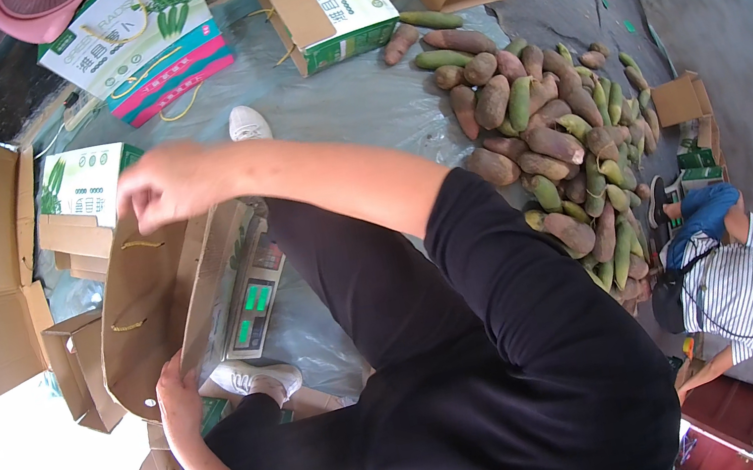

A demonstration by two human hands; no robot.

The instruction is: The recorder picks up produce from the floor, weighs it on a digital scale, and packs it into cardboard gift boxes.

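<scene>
Frame left | holding box [138, 283] with left hand [179, 401] | at upper end with right hand [170, 183] (blurred, can't tell grip)

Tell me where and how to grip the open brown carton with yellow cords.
Probably by both ends, one hand from the near side, one from the far: the carton is long and open. The left hand holds its near end; the right hand appears over the far end.

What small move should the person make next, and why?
Probably settle the right hand firmly onto the far end of the open brown cardboard box: the left hand holds its near end, while the right looks motion-blurred at the far end, its contact unclear. Two-ended support would likely steady the box.
</scene>
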